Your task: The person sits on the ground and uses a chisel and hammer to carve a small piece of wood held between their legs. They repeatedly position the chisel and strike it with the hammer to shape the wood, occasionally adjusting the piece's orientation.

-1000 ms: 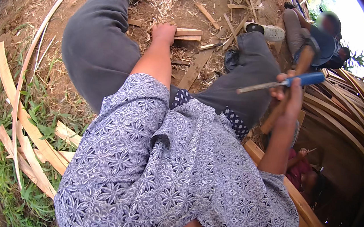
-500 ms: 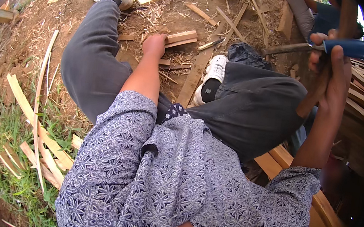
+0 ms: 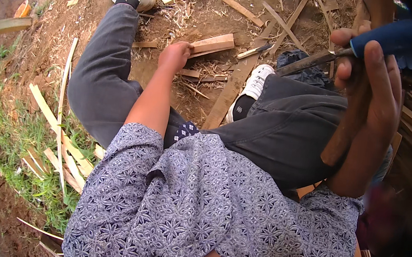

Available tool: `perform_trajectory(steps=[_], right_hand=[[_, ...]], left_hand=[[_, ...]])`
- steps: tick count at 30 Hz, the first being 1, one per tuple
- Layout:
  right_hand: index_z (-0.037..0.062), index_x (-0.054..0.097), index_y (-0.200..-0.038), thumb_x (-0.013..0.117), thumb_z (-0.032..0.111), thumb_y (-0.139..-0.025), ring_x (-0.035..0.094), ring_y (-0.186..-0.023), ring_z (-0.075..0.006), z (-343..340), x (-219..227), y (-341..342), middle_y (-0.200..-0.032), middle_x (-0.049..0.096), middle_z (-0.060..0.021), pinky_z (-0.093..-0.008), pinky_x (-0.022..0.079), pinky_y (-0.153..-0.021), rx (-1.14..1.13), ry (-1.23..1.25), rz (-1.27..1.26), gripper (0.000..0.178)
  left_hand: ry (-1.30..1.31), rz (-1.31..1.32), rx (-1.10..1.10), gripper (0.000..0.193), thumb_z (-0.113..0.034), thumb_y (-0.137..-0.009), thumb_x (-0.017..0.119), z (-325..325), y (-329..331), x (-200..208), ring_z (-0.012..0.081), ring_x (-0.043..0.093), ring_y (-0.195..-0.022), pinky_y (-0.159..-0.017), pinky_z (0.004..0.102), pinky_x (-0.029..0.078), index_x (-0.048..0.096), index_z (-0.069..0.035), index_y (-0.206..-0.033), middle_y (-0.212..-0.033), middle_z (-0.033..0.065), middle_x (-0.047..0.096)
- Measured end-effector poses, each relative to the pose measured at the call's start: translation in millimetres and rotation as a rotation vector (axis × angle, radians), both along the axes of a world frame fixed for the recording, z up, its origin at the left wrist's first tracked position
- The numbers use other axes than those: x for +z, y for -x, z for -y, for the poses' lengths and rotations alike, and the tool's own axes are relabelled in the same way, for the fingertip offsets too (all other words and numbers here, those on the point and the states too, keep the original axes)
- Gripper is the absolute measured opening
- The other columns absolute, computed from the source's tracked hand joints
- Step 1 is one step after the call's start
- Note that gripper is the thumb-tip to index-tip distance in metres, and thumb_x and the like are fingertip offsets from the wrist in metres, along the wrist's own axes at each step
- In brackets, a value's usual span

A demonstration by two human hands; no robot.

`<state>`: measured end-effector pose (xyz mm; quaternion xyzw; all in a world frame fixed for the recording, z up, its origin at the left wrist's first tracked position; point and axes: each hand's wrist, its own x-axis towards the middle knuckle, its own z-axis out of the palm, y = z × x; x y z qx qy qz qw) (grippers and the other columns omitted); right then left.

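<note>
Bamboo offcut (image 3: 214, 43) on dirt: left hand (image 3: 174, 55) reaches, fingers curled, w/ grip unclear. Right hand (image 3: 374, 81) clamped on blue-handled knife (image 3: 386, 41) (keep blade away fr. legs).

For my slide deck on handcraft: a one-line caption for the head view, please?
Seated on bare earth, left hand reaching for a split wood piece, right hand raising a blue-handled knife.

Blue-handled knife (image 3: 357, 47) with a dull grey blade angled down-left, raised at upper right, brown wooden stick (image 3: 349, 119) upright beside it — pale split wood piece (image 3: 213, 44) flat on dirt
</note>
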<state>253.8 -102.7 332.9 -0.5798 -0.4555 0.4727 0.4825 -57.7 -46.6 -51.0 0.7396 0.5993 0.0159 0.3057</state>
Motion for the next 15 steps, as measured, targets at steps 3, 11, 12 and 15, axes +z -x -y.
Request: perform_trajectory(steps=[3, 11, 12, 15], right_hand=[[-0.0085, 0.050, -0.132, 0.051, 0.024, -0.110, 0.066, -0.079, -0.0085, 4.3, -0.8, -5.8, -0.114, 0.069, -0.0207, -0.0175, 0.054, -0.062, -0.030, -0.067, -0.051, 0.039], [-0.0080, 0.052, -0.129, 0.050, 0.030, -0.111, 0.067, -0.078, -0.0061, 14.5, 2.2, 6.4, -0.113, 0.069, -0.0200, -0.0175, 0.056, -0.062, -0.024, -0.012, 0.064, 0.042], [-0.0078, 0.052, -0.129, 0.050, 0.030, -0.111, 0.067, -0.077, -0.0061, 14.0, 0.7, 1.9, -0.113, 0.069, -0.0199, -0.0176, 0.056, -0.062, 0.000, -0.004, 0.070, 0.042], [-0.0073, 0.053, -0.128, 0.050, 0.031, -0.111, 0.067, -0.077, -0.0062, 11.1, -2.6, -12.7, -0.113, 0.069, -0.0197, -0.0179, 0.056, -0.062, 0.072, 0.013, 0.097, 0.042]], left_hand=[[0.014, -0.018, 0.050, 0.023, -0.024, -0.094, 0.068, -3.9, -1.8, -4.3, 0.0319, 0.071, -0.100, -0.086, 0.0448, 0.057, 0.074, -0.021, -0.116, -0.109, 0.0092, 0.075], [-0.151, 0.051, 0.018, 0.018, -0.020, -0.089, 0.073, 0.1, -2.4, -5.9, 0.0318, 0.069, -0.101, -0.086, 0.0444, 0.056, 0.075, -0.013, -0.105, -0.110, 0.0090, 0.073], [-0.213, 0.094, 0.007, 0.018, -0.018, -0.087, 0.074, 0.9, -1.8, -7.9, 0.0314, 0.069, -0.102, -0.087, 0.0439, 0.056, 0.076, -0.012, -0.104, -0.110, 0.0081, 0.073], [-0.286, 0.120, -0.022, 0.017, -0.015, -0.083, 0.077, 1.1, -7.4, -9.4, 0.0305, 0.065, -0.104, -0.090, 0.0428, 0.054, 0.077, -0.011, -0.100, -0.106, 0.0064, 0.069]])
